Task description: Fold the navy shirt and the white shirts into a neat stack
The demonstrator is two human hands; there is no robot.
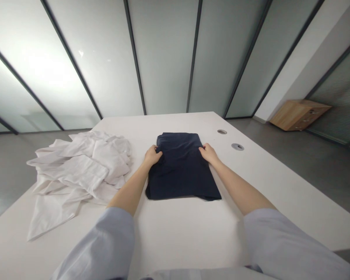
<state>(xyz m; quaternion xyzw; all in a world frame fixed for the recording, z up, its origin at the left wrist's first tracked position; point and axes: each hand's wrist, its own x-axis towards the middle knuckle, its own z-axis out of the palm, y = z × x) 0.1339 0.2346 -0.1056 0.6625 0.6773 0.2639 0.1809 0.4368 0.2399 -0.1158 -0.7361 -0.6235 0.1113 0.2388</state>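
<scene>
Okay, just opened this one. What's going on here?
A person stands at a white table with both hands on a dark navy cloth. The left grip pinches its left edge and the right grip its right edge. The cloth lies in a flat, roughly rectangular shape and looks folded, with some creases. To its left, a rumpled heap of white cloth lies on the table, with neither hand on it.

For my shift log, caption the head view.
Left hand and right hand hold navy cloth on a table beside heaped white fabric.
</scene>
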